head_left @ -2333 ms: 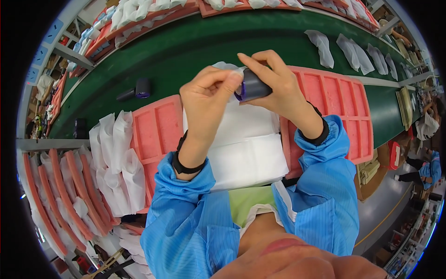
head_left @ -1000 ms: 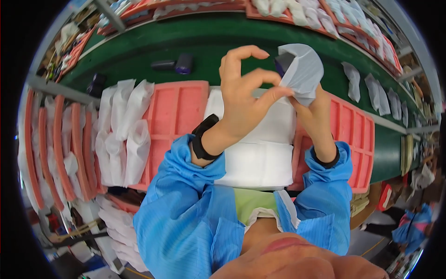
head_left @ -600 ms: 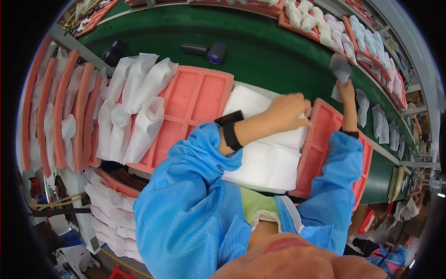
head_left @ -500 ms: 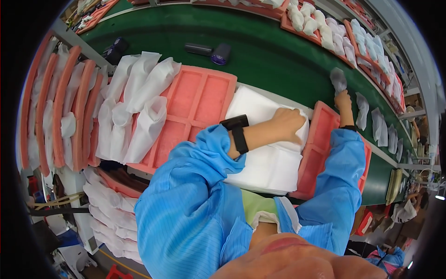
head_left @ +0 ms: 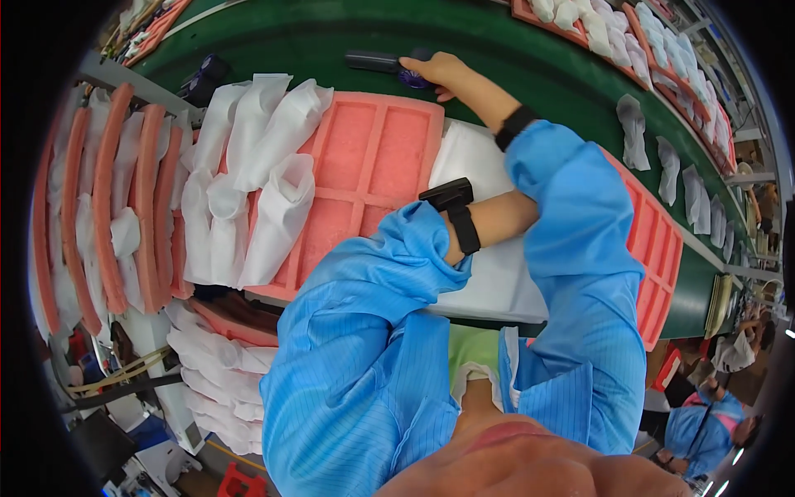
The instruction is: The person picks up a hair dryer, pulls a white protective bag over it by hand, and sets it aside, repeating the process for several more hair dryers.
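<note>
The right hand (head_left: 445, 73) was at the dryer (head_left: 377, 61) on the green worktop (head_left: 538, 62).

The dryer lay just beyond the left tray (head_left: 339, 161), its handle toward the left; the right hand's fingers were bent about its round head, though whether they had closed on it could not be told. The left forearm (head_left: 498, 219) crossed the white sheets (head_left: 489, 286) and ran behind the right sleeve (head_left: 571, 215), which hid the left hand and the state of its fingers. The sheets lay between the left tray and the right tray (head_left: 654, 248), both pink. White-wrapped pieces (head_left: 261, 137) covered the left tray's left part; paler bags (head_left: 633, 132) lay in a row on the worktop at right.
</note>
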Tool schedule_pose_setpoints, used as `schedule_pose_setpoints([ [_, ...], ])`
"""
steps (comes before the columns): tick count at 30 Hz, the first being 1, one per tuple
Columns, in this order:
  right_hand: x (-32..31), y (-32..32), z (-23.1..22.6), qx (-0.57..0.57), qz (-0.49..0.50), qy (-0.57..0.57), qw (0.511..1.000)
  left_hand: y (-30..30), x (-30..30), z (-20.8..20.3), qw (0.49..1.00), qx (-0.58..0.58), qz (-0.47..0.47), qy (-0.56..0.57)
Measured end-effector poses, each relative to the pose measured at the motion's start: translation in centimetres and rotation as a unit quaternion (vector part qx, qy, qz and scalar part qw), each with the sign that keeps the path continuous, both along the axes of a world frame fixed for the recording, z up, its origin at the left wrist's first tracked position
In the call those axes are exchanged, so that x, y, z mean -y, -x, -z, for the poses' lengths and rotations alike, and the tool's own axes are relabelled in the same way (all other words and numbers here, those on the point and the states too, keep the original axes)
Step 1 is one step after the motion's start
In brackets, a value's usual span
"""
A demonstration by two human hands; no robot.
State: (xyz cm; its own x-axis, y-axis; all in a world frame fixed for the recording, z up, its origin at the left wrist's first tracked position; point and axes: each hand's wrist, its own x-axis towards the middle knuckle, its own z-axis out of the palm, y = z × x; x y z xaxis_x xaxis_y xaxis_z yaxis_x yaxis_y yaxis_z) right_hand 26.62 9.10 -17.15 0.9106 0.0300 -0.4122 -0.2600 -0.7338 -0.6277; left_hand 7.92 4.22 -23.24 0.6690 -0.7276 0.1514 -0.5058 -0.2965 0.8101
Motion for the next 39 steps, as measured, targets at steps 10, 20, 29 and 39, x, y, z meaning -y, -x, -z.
schedule_pose_setpoints([
  [10, 1.0, 2.6, -0.2, 0.033, 0.066, -0.190, 0.979, 0.3, 0.9, 0.7, 0.973, -0.082, -0.044, 0.212],
  [20, 17.5, 13.2, -10.7, 0.402, -0.145, -0.247, 0.870, -0.5, -0.5, -4.3, 0.984, 0.144, 0.006, -0.104],
  [29, 27.3, 18.8, -7.6, 0.431, -0.127, -0.233, 0.862, -2.3, -1.7, -5.5, 0.996, 0.031, 0.027, -0.073],
  [39, 29.8, 20.7, -10.0, 0.468, -0.165, -0.267, 0.826, -3.9, -4.3, -10.7, 0.975, -0.182, -0.031, 0.126],
])
